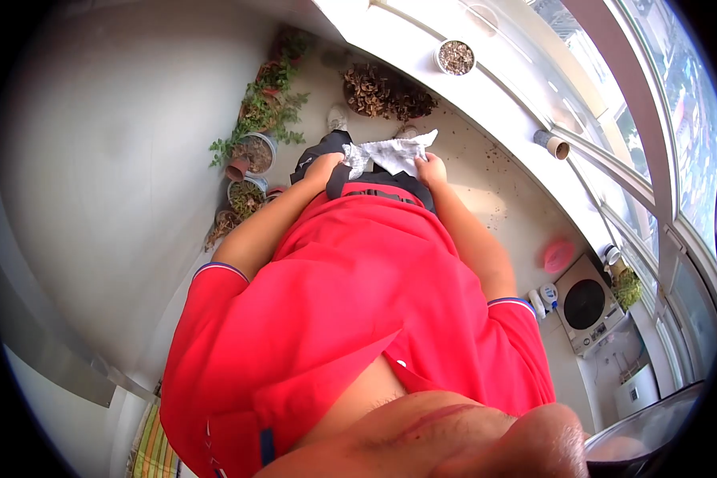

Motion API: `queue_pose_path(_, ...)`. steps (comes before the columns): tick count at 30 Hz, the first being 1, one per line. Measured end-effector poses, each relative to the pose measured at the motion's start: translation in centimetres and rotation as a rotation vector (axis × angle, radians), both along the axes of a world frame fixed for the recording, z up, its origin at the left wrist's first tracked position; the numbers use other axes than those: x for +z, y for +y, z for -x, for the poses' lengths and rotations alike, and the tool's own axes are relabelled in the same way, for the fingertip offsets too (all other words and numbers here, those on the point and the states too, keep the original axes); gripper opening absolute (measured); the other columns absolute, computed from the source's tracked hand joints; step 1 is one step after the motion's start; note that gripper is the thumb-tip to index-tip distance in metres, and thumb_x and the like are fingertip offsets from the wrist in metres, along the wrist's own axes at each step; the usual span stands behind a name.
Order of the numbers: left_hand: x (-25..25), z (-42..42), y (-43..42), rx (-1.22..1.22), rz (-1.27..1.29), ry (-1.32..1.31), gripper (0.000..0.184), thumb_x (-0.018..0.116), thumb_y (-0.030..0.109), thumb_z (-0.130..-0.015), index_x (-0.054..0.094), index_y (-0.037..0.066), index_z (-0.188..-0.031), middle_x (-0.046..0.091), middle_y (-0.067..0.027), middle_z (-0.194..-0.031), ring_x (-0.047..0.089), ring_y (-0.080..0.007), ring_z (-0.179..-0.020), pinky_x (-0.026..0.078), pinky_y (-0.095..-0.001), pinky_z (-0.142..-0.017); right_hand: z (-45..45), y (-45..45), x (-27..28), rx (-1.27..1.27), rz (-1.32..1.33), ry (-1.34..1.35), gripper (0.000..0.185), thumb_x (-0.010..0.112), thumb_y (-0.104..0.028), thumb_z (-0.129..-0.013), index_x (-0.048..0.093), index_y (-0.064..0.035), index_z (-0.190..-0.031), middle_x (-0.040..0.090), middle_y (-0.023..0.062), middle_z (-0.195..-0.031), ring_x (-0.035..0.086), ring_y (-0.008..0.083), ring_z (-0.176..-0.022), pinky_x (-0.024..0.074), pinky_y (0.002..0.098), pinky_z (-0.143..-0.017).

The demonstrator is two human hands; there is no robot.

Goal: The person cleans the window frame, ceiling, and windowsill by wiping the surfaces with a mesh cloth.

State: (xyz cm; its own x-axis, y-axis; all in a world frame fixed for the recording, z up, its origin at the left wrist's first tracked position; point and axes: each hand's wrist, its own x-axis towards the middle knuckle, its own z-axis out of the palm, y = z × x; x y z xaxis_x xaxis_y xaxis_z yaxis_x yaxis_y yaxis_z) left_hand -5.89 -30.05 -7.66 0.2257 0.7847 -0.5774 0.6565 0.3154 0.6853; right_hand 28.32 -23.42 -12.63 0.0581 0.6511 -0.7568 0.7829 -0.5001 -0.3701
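A crumpled white and grey cloth stretches between my two hands, in front of my dark trousers. My left hand is closed at the cloth's left end, close to a black strip of fabric; its fingertips are partly hidden. On the other side, my right hand pinches the cloth near its right end. One corner of the cloth sticks up above my right hand. Below the cloth are my red shirt and a black belt buckle.
Potted plants line the left wall. A wide pot of dry leaves stands beyond my feet. On the white ledge are a round pot and a small cup. A pink basin and a stove are at right.
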Motion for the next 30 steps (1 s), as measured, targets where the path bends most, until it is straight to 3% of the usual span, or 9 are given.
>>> queue_pose_path(4,1.2,-3.1,-2.3,0.121,0.016,-0.058,0.031,0.060,0.028,-0.094,0.060,-0.001,-0.082,0.064,-0.0259,-0.083,0.065,-0.0427,-0.084,0.048,-0.0445,-0.074,-3.5,2.3,-1.3,0.050,0.058,0.010,0.051,0.070,-0.036,-0.091,0.069,-0.0015,-0.129,0.072,0.0241,-0.118,0.069,0.0367,-0.113,0.0517,0.0430,-0.099)
queue_pose_path(6,3.6,-4.8,-1.0,0.128,0.063,-0.008,0.039,0.062,0.035,-0.093,0.061,-0.002,-0.080,0.064,-0.0308,-0.086,0.064,-0.0493,-0.086,0.048,-0.0535,-0.071,-4.8,4.8,-1.3,0.110,0.062,-0.013,0.052,0.069,-0.036,-0.091,0.068,-0.0019,-0.130,0.071,0.0241,-0.123,0.066,0.0382,-0.119,0.0505,0.0442,-0.103)
queue_pose_path(10,5.6,-6.5,3.0,0.113,0.171,0.046,0.035,0.065,0.031,-0.091,0.062,-0.002,-0.080,0.063,-0.0285,-0.081,0.063,-0.0479,-0.081,0.047,-0.0540,-0.070,-6.3,7.8,-2.6,0.056,-0.088,-0.074,0.047,0.068,-0.033,-0.091,0.069,-0.0029,-0.127,0.072,0.0217,-0.120,0.068,0.0387,-0.115,0.0517,0.0451,-0.100)
queue_pose_path(11,4.8,-6.7,3.1,0.120,0.165,0.041,0.034,0.065,0.030,-0.093,0.058,0.000,-0.080,0.059,-0.0238,-0.073,0.061,-0.0406,-0.070,0.044,-0.0494,-0.065,-6.2,8.6,-2.3,0.012,-0.130,-0.081,0.046,0.068,-0.033,-0.092,0.070,-0.0029,-0.127,0.073,0.0212,-0.119,0.068,0.0387,-0.113,0.0522,0.0451,-0.098)
queue_pose_path(17,-1.6,-7.1,10.9,0.199,-0.188,0.140,0.030,0.067,0.025,-0.093,0.056,0.001,-0.079,0.060,-0.0225,-0.071,0.061,-0.0436,-0.068,0.044,-0.0496,-0.061,-7.7,15.1,-4.5,-0.439,-0.605,0.082,0.048,0.070,-0.027,-0.093,0.066,0.0117,-0.121,0.073,0.0286,-0.108,0.072,0.0349,-0.102,0.0530,0.0409,-0.093)
queue_pose_path(18,-3.3,-6.7,13.3,0.251,-0.326,0.159,0.030,0.067,0.024,-0.094,0.056,0.001,-0.078,0.060,-0.0221,-0.070,0.061,-0.0427,-0.066,0.044,-0.0490,-0.060,-9.8,16.0,-8.8,-0.541,-0.656,0.124,0.044,0.068,-0.024,-0.095,0.067,0.0126,-0.119,0.073,0.0242,-0.110,0.070,0.0301,-0.099,0.0529,0.0373,-0.092)
queue_pose_path(20,-6.0,-5.9,18.1,0.302,-0.505,0.121,0.028,0.069,0.020,-0.093,0.056,0.000,-0.077,0.060,-0.0210,-0.069,0.060,-0.0399,-0.063,0.044,-0.0469,-0.058,-11.0,18.8,-8.8,-0.769,-0.765,0.278,0.039,0.066,-0.019,-0.097,0.066,0.0131,-0.120,0.073,0.0199,-0.109,0.068,0.0257,-0.098,0.0524,0.0341,-0.091)
queue_pose_path(25,-11.0,-5.0,26.3,0.358,-0.719,0.150,0.018,0.069,0.017,-0.087,0.060,0.002,-0.081,0.064,-0.0214,-0.074,0.064,-0.0427,-0.071,0.050,-0.0486,-0.063,-14.8,22.5,-12.1,-0.640,-1.061,0.061,0.029,0.060,-0.015,-0.101,0.066,0.0077,-0.119,0.071,0.0123,-0.107,0.065,0.0196,-0.094,0.0520,0.0327,-0.086)
queue_pose_path(30,-15.6,-5.0,29.0,0.314,-0.833,0.151,0.014,0.069,0.017,-0.085,0.064,0.003,-0.086,0.065,-0.0212,-0.074,0.065,-0.0426,-0.071,0.051,-0.0491,-0.063,-17.2,21.7,-18.1,-0.429,-1.007,-0.289,0.025,0.062,-0.021,-0.095,0.070,0.0013,-0.101,0.071,0.0225,-0.095,0.067,0.0406,-0.091,0.0510,0.0462,-0.083)
